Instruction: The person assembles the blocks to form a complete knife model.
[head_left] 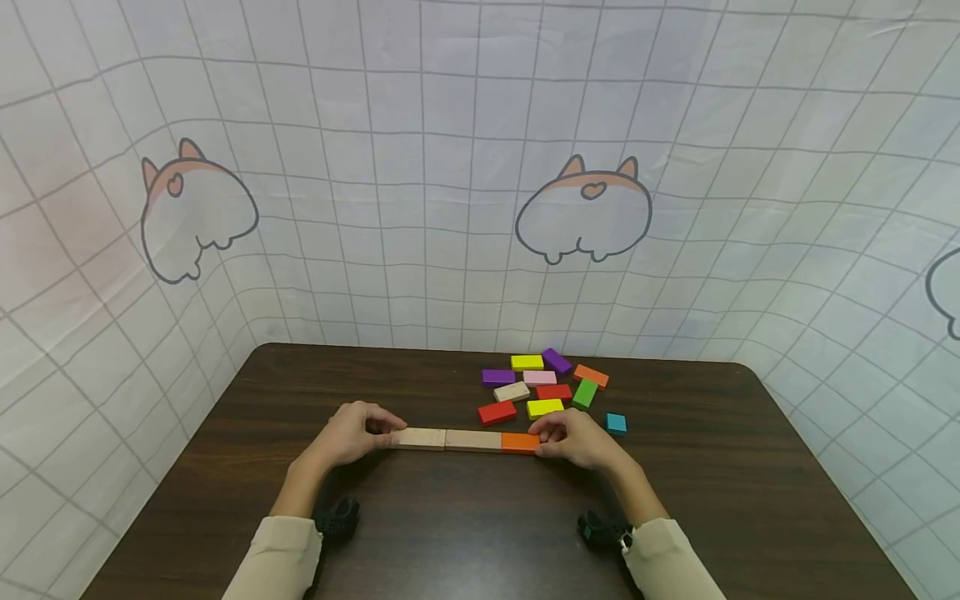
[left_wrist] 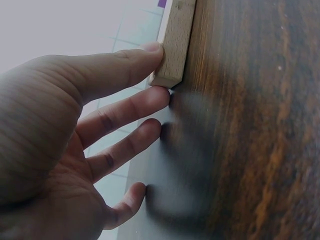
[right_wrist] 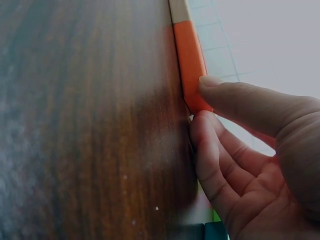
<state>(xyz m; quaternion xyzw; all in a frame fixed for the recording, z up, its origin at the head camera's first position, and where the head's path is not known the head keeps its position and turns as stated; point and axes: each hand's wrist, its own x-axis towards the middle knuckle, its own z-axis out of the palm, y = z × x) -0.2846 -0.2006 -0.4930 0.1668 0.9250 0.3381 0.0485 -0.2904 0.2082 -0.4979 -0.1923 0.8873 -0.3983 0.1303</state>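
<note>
Three flat rectangular blocks lie end to end in a straight row on the table. A pale plain wood block (head_left: 422,439) is at the left, a second plain wood block (head_left: 473,441) in the middle, and an orange block (head_left: 519,443) at the right. My left hand (head_left: 352,435) grips the row's left end; its thumb (left_wrist: 125,65) touches the wood block's edge and the index fingertip meets the end face, the other fingers spread beside it. With thumb and index finger, my right hand (head_left: 579,437) holds the outer end of the orange block, its remaining fingers bent.
Behind the row, towards the right, lie loose blocks: red (head_left: 497,413), yellow (head_left: 544,408), green (head_left: 584,394), purple (head_left: 498,377), pink (head_left: 539,378) and others. A small blue block (head_left: 616,424) sits beyond my right hand. A white gridded curtain (head_left: 450,208) surrounds the table's back and sides.
</note>
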